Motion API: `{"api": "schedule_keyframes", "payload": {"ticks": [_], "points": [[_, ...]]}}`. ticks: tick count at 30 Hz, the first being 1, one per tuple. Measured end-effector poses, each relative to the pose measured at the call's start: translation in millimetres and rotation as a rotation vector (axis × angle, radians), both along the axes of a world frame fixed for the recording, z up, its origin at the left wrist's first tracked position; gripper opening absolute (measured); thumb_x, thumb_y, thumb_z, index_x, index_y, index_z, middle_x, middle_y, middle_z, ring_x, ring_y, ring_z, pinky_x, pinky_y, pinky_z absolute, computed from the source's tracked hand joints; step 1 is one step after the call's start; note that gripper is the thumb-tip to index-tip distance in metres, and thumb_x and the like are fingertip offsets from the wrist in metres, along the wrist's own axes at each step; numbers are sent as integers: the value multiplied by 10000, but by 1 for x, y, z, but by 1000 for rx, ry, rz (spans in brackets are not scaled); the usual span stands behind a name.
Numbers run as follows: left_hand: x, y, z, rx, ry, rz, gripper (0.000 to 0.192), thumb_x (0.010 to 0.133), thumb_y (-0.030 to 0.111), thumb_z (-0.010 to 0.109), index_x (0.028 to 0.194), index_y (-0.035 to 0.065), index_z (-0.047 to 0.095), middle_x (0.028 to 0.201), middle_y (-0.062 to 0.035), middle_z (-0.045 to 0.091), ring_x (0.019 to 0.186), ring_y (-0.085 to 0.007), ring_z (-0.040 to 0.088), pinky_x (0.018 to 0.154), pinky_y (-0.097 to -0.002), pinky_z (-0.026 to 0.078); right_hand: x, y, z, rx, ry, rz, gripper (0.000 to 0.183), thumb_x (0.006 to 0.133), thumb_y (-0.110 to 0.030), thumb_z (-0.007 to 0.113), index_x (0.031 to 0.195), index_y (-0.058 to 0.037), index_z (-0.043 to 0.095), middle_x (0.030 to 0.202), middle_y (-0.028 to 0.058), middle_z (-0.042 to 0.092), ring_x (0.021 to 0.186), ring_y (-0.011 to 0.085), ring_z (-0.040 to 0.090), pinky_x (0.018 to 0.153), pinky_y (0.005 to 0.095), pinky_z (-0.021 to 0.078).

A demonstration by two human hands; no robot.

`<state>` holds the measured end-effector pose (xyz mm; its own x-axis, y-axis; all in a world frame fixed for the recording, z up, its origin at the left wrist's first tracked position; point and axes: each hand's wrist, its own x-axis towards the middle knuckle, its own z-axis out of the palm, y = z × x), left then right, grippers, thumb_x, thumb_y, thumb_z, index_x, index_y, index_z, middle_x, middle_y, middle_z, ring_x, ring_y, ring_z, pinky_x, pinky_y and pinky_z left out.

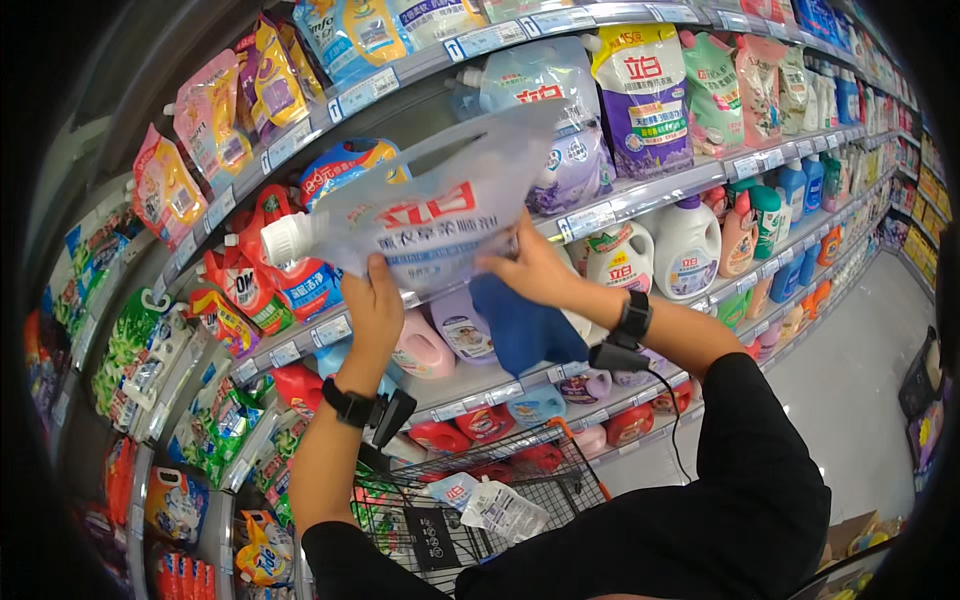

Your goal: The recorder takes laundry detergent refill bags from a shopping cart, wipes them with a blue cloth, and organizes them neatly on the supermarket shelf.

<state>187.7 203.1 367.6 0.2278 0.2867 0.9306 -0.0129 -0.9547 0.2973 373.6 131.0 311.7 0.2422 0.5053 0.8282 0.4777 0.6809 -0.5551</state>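
A pale lavender-grey refill pouch (442,202) with a white screw cap (289,238) and red lettering lies sideways between my hands, in front of the shelves. My left hand (375,304) grips its lower edge near the cap, thumb on the front. At the pouch's other end, my right hand (536,262) holds the lower edge, and a dark blue cloth (521,326) hangs beneath that hand. Both wrists wear black straps with small devices. The pouch is slightly blurred, and the fingers behind it are hidden.
Curved shelves (645,187) hold laundry pouches and bottles, including a purple and yellow pouch (643,101) beside the held one. Below my forearms stands a wire shopping cart (480,517) with several pouches (506,510) inside. A grey floor aisle (817,390) runs along the right.
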Motion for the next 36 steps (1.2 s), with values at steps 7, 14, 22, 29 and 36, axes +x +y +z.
{"api": "schedule_keyframes", "payload": {"ticks": [7, 14, 22, 29, 36], "points": [[57, 61, 13, -190, 170, 157, 439, 914, 328, 330, 949, -54, 545, 824, -201, 600, 787, -272, 580, 697, -341, 426, 51, 64, 19, -98, -79, -398, 613, 718, -193, 648, 1176, 17, 299, 1047, 244, 482, 986, 356, 493, 818, 380, 413], [87, 104, -12, -205, 171, 321, 496, 911, 367, 288, 921, -46, 564, 862, -266, 579, 817, -405, 550, 697, -416, 419, 53, 73, 18, -321, -154, -397, 641, 697, -237, 660, 1146, 52, 305, 1046, 283, 475, 993, 405, 479, 832, 399, 401], [95, 106, -47, 169, 5, 405, 512, 819, 192, 497, 1182, -120, 315, 1094, -302, 430, 1043, -423, 404, 880, -441, 327, 53, 82, 11, -229, -108, -442, 754, 688, -213, 664, 1221, 75, 214, 1039, 294, 479, 976, 409, 497, 824, 399, 412], [95, 98, -42, 276, 195, 446, 561, 773, 180, 547, 1238, -47, 329, 1225, -276, 285, 1104, -413, 305, 938, -457, 268, 41, 70, 16, -207, -196, -633, 877, 676, -206, 667, 1288, 74, 105, 981, 326, 474, 861, 437, 530, 730, 428, 453], [95, 92, -41, 411, 189, 613, 509, 758, 172, 571, 1207, 9, 397, 1220, -265, 308, 1063, -404, 343, 905, -458, 304, 44, 59, 32, -344, -440, -713, 568, 652, -240, 692, 990, 65, 352, 739, 254, 566, 660, 415, 567, 576, 443, 471]]}}
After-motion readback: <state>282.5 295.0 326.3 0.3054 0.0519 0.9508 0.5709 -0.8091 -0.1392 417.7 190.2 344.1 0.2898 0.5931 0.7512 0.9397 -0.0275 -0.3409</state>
